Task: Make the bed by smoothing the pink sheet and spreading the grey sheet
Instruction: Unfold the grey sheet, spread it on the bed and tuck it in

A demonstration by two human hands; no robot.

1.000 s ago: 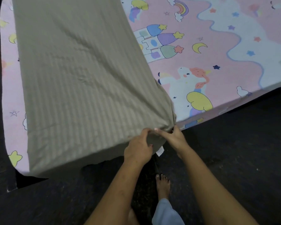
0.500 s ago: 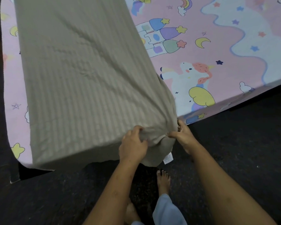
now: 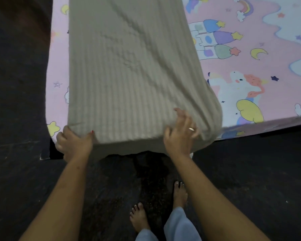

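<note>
The grey striped sheet (image 3: 129, 75) lies folded in a long strip over the pink sheet (image 3: 268, 70), which carries unicorn, castle and star prints. Its near end hangs over the bed's corner. My left hand (image 3: 73, 141) grips the near left corner of the grey sheet, thumb on top. My right hand (image 3: 181, 133) is over the near right part of the grey sheet with its fingers spread, holding nothing; the frame does not show whether it touches the cloth.
Dark floor (image 3: 250, 171) surrounds the bed's corner on the left and front. My bare feet (image 3: 141, 218) stand just before the bed's edge. A white tag (image 3: 191, 155) peeks out under the grey sheet by my right wrist.
Both hands were bunched together on the grey sheet's near right corner. My left hand has slid left to the other corner; my right hand has let go and opened. The sheet's end is spread wider.
</note>
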